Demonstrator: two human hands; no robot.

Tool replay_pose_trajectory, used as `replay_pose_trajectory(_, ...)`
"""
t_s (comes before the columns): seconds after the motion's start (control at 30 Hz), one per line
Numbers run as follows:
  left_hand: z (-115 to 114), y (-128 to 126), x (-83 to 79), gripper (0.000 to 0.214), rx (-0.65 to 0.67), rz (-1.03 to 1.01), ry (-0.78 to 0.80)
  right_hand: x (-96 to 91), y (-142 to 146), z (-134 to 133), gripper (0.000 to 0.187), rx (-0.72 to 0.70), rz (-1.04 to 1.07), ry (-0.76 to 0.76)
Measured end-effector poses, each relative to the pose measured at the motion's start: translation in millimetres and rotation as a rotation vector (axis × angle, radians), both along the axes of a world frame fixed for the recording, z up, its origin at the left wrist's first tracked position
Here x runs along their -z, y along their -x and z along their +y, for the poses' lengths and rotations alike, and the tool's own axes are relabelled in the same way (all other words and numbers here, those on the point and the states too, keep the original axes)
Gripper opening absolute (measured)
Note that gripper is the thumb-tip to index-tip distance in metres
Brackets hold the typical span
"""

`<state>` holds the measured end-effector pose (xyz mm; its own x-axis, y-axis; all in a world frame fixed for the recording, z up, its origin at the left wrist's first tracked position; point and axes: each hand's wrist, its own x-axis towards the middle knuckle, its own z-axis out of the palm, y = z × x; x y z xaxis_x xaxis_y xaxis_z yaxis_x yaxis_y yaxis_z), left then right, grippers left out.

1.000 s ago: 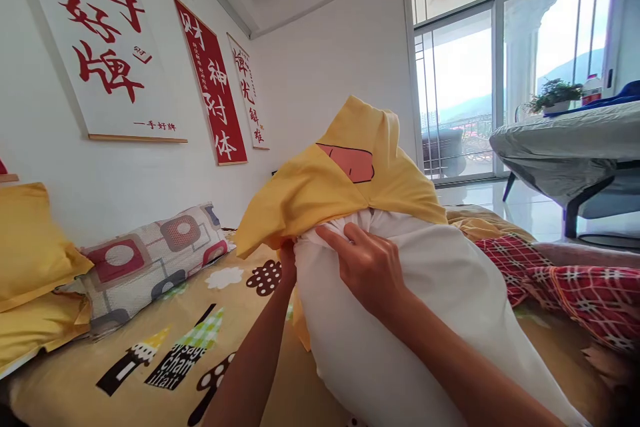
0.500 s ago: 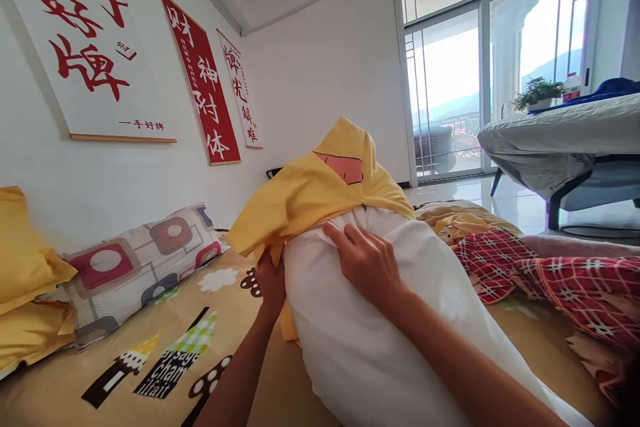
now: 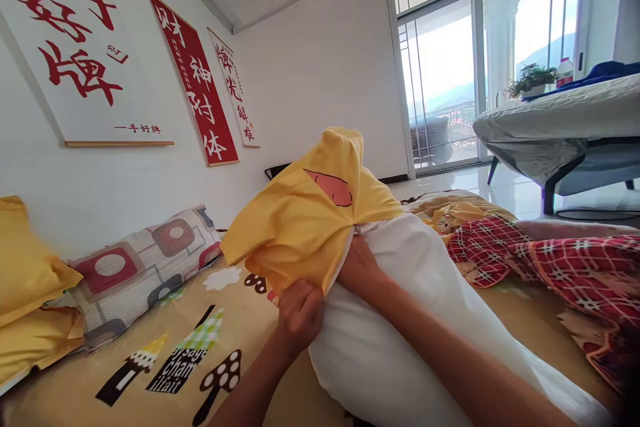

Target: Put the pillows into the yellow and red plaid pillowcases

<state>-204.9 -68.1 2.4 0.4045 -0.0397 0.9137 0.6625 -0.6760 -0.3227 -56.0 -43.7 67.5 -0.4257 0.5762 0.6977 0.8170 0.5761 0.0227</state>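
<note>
A yellow pillowcase (image 3: 295,213) with a pink printed patch is drawn over the far end of a long, plump white pillow (image 3: 425,293). My left hand (image 3: 301,312) is closed around the lower left edge of the pillowcase's opening and holds it out toward me. My right hand (image 3: 357,263) reaches under that edge, between the yellow cloth and the white pillow. Its fingers are hidden by the pillowcase, so their grip does not show. The near part of the pillow is uncovered and runs under my right forearm.
A patterned bedsheet (image 3: 165,310) lies beneath. Yellow pillows (image 3: 30,267) and a grey-patterned pillow (image 3: 145,267) lie on the left. A red checked blanket (image 3: 575,267) lies on the right. Beyond stands a covered table (image 3: 560,121) with a potted plant (image 3: 533,80), near glass doors (image 3: 440,80).
My left hand has moved right and nearer, pulling the pillowcase edge over the pillow's left side. My right hand has slid from the pillow's top under the yellow cloth.
</note>
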Motion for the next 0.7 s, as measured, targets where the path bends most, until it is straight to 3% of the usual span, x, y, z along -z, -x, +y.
replay_pose_trajectory(0.07, 2, 11, 4.2, 0.025, -0.003, -0.047, 0.039, -2.4, -15, -7, 0.018, -0.125, -0.049, 0.077)
replay_pose_trajectory(0.13, 1, 19, 4.8, 0.024, 0.018, -0.05, 0.063, -9.5, -38, -9, 0.023, -0.366, -0.047, 0.154)
replay_pose_trajectory(0.2, -3, 21, 4.7, 0.024, 0.051, -0.007, 0.073, -19.6, -67, -1, 0.028, -0.488, 0.132, 0.254)
replay_pose_trajectory(0.23, -6, 21, 5.2, 0.024, 0.066, 0.022, 0.074, -23.3, -81, 7, 0.03, -0.429, 0.298, 0.279)
replay_pose_trajectory(0.3, -13, 18, 8.0, 0.023, 0.08, 0.062, 0.06, -22.0, -107, 24, 0.039, -0.122, 0.647, 0.241)
replay_pose_trajectory(0.37, -19, 16, 13.8, 0.022, 0.087, 0.064, 0.048, -5.5, -121, 36, 0.052, 0.084, 0.843, 0.344)
replay_pose_trajectory(0.47, -23, 13, 25.7, 0.02, 0.064, -0.036, 0.11, 32.7, -117, 39, 0.047, -0.187, 0.979, 0.688)
replay_pose_trajectory(0.53, -21, 8, 30.6, 0.02, -0.011, -0.198, 0.242, 46.5, -103, 34, 0.045, -0.323, 1.009, 0.738)
replay_pose_trajectory(0.6, -13, 2, 29.4, 0.021, -0.069, -0.393, 0.398, 40.1, -86, 26, 0.038, -0.315, 0.928, 0.701)
replay_pose_trajectory(0.7, 5, -6, 18.9, 0.02, -0.056, -0.613, 0.562, 0.2, -65, 10, 0.028, -0.153, 0.751, 0.531)
